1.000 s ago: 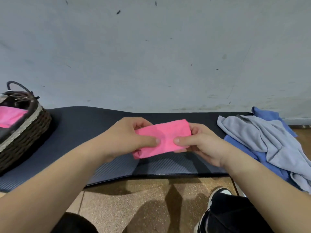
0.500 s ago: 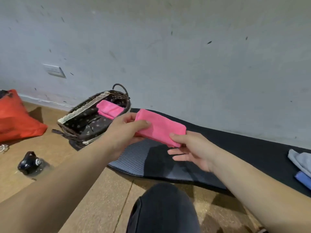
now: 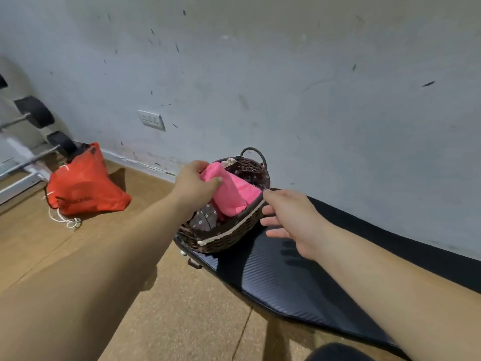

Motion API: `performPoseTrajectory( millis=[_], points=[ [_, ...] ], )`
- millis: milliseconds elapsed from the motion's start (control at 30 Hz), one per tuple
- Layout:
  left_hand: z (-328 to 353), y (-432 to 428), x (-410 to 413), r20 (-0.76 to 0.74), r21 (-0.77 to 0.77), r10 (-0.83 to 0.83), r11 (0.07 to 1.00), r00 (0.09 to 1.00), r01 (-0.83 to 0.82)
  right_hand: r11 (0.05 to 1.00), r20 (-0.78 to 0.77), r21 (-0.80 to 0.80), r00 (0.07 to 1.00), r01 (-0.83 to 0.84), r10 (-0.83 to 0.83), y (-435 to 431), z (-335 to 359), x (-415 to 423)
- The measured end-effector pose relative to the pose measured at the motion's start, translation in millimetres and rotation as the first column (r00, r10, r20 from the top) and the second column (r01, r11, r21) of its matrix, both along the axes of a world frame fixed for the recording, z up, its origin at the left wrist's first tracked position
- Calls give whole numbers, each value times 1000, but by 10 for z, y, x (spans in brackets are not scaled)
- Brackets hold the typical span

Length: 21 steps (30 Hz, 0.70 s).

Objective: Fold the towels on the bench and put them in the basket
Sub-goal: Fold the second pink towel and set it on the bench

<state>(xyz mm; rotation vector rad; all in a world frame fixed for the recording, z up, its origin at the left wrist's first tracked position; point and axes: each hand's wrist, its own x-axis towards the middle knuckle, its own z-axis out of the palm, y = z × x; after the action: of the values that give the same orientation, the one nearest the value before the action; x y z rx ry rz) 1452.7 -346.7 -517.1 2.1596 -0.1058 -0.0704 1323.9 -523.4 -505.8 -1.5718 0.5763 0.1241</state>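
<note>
Black bench (image 3: 299, 282), lower right, bears wicker basket (image 3: 229, 237). Left hand (image 3: 194, 185) pinches pink towel (image 3: 231, 194) in basket; right hand (image 3: 294, 217) beside rim, fingers (image 3: 270, 195) spread.

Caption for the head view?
Left hand holds folded pink towel in wicker basket on bench; right hand open beside it.

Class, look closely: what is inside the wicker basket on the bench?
A pink towel, gripped by the left hand, covers part of the dark floral lining of the basket. Whatever is under the towel is hidden.
</note>
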Motion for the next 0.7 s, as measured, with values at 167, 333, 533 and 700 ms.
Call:
performPoseTrajectory(
  millis=[167,333,533,700],
  points=[
    [-219,-12,438,-171,-261,102,954,980,-145,998,1,-54,1000,8,-8,-35,-131,137],
    [-589,-140,552,-345,-81,28,995,938,-59,999,-9,-43,1000,29,-30,-71,-249,305],
    [-772,-148,648,140,505,-55,863,989,-24,999,-43,-29,998,38,-40,-105,-354,406],
    [-816,-215,537,0,653,-425,685,905,322,999,-59,-14,997,49,-50,-177,-365,401]
  ],
)
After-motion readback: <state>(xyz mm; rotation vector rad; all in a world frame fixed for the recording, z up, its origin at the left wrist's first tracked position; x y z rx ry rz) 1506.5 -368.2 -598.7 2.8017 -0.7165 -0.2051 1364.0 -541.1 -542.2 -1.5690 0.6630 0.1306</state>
